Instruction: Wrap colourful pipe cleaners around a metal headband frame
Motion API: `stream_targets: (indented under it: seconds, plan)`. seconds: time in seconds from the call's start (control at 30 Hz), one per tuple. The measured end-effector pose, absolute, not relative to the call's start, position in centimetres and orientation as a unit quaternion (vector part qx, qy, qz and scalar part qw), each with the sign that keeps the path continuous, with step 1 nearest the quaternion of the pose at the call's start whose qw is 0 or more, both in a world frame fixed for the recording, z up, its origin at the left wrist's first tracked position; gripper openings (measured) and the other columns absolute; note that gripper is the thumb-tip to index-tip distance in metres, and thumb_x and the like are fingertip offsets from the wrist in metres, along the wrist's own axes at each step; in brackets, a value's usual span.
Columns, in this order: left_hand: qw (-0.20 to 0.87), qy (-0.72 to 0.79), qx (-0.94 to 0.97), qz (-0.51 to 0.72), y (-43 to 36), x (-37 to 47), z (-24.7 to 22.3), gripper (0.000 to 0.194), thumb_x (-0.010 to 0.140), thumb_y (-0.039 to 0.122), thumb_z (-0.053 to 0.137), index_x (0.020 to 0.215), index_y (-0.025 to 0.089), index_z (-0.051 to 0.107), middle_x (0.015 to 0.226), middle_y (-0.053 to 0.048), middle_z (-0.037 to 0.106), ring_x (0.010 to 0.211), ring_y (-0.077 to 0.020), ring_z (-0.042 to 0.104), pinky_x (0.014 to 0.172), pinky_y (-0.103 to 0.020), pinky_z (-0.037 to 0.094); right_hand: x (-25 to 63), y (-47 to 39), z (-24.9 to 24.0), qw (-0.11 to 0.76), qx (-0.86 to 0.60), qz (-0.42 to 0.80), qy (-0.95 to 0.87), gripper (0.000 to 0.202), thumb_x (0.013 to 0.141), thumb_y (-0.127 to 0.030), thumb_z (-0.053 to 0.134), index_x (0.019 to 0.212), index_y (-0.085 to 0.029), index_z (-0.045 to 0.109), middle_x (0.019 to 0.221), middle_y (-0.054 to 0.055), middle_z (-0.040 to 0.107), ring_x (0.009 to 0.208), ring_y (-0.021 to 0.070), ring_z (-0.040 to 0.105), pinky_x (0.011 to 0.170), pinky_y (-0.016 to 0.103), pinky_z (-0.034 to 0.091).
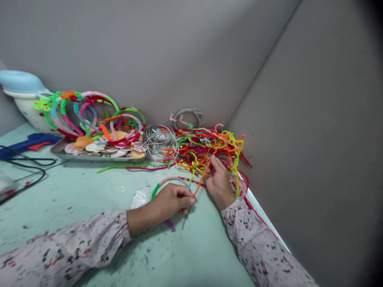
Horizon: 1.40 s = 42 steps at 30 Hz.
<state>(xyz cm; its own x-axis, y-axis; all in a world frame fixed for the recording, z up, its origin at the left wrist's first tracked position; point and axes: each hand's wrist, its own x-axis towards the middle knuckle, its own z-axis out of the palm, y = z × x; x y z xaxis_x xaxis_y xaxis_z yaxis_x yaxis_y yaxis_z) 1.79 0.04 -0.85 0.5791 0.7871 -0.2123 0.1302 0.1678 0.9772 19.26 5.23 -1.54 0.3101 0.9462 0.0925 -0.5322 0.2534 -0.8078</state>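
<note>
One fuzzy orange strand spans your left hand and right hand, just right of centre in the frame. Left: thumb and forefinger pinched shut on its lower end, other fingers curled. Right: fingers closed lightly at its upper part, thumb up; exact contact partly hidden.

Progress, as judged: partial. Wire ring by and beneath your left hand carries green and pale pink covering, with a purple end showing lower down. Grey wire lies bare along its right side; your orange strand looks unwound, clear of it. Covered hoops stand over the tray at left; bare wire coils sit beside it.

Direction: strand's long axis runs diagonally, lower left to upper right, nearly straight, upper end toward the strand pile at the back of the counter.
</note>
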Motion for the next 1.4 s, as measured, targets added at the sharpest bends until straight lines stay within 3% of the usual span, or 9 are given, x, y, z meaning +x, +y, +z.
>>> stream_targets:
  seconds: [0.33,0.47,0.67,0.87,1.2,1.4]
  plan:
    - [0.781,0.302,0.52,0.172,-0.1,1.6,-0.1,0.033,0.072,0.041,0.069,0.085,0.011,0.068,0.066,-0.003,0.063,0.053,-0.0115,0.061,0.048,-0.021,0.044,19.2,5.2,-1.2,0.715,-0.34,0.534,-0.298,0.015,0.072,-0.03,0.071,0.073,-0.018,0.061,0.066,-0.006,0.053,0.051,0.0054,0.044,0.045,0.017,0.035]
    - [0.758,0.298,0.555,0.17,-0.1,1.5,0.8,0.031,0.074,0.042,0.068,0.081,0.011,0.067,0.063,-0.003,0.062,0.054,-0.0109,0.058,0.051,-0.022,0.044,19.0,4.7,-0.3,0.669,-0.321,0.598,-0.302,0.019,0.075,-0.034,0.068,0.073,-0.018,0.058,0.061,-0.006,0.048,0.047,0.0052,0.04,0.041,0.017,0.032]
    - [0.675,0.323,0.575,0.33,2.4,0.4,1.6,0.029,0.079,0.041,0.062,0.089,0.014,0.068,0.066,-0.002,0.058,0.055,-0.0092,0.05,0.052,-0.022,0.037,18.1,3.3,0.7,0.561,-0.278,0.714,-0.313,0.023,0.077,-0.037,0.065,0.072,-0.017,0.057,0.061,-0.005,0.047,0.042,0.0033,0.038,0.04,0.016,0.032]
    - [0.734,0.29,0.463,0.404,4.0,-0.2,1.1,0.031,0.076,0.034,0.068,0.098,0.012,0.067,0.069,-0.001,0.058,0.057,-0.0071,0.045,0.054,-0.02,0.034,15.9,2.0,-0.5,0.468,-0.265,0.766,-0.352,0.023,0.078,-0.035,0.066,0.071,-0.014,0.062,0.059,-0.002,0.055,0.044,0.0047,0.044,0.039,0.014,0.034]
    - [0.744,0.286,0.424,0.43,4.1,-0.3,0.5,0.02,0.073,0.03,0.072,0.073,0.012,0.064,0.064,0.0,0.056,0.057,-0.0078,0.048,0.056,-0.02,0.036,15.6,1.7,-0.9,0.426,-0.288,0.765,-0.389,0.018,0.077,-0.032,0.066,0.071,-0.015,0.062,0.062,-0.001,0.057,0.049,0.0072,0.049,0.042,0.015,0.04]
    - [0.706,0.322,0.431,0.461,3.9,-0.2,0.6,0.02,0.07,0.03,0.074,0.068,0.012,0.065,0.062,0.0,0.055,0.056,-0.0081,0.044,0.055,-0.022,0.035,15.0,1.3,-0.6,0.453,-0.337,0.71,-0.421,0.017,0.075,-0.028,0.066,0.066,-0.017,0.057,0.059,-0.004,0.054,0.045,0.006,0.044,0.041,0.016,0.035]
